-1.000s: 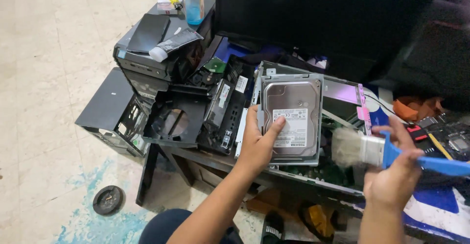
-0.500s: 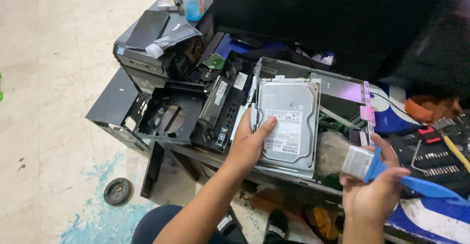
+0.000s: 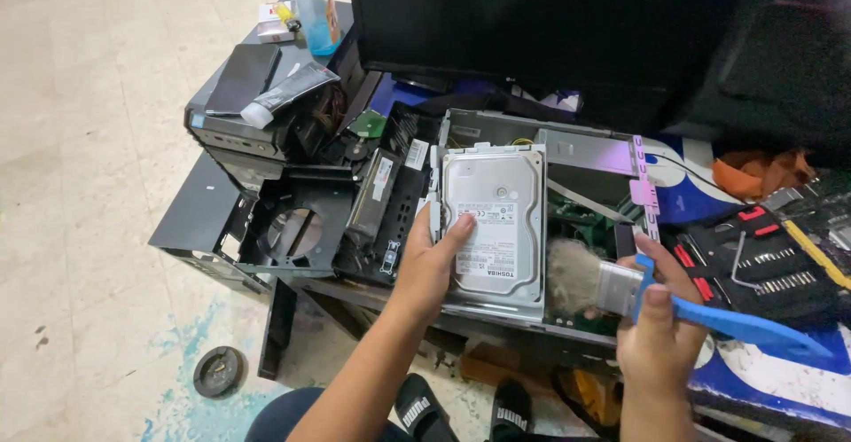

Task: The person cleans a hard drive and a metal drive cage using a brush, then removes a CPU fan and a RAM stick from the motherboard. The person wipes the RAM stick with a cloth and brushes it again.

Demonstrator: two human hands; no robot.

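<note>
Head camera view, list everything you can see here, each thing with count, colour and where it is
hard drive: one, silver, upright over the open case, in the left hand
brush: one, blue handle, pale bristles, in the right hand beside the drive
computer case: one, grey metal, open, centre
monitor: one, black, top centre
bottle: one, light blue, top left
tube: one, grey with white cap, on a black box at left
tool kit: one, black and red, right
round cap: one, black, on the floor
left hand: grips the drive's edge
right hand: wraps the brush handle
</note>
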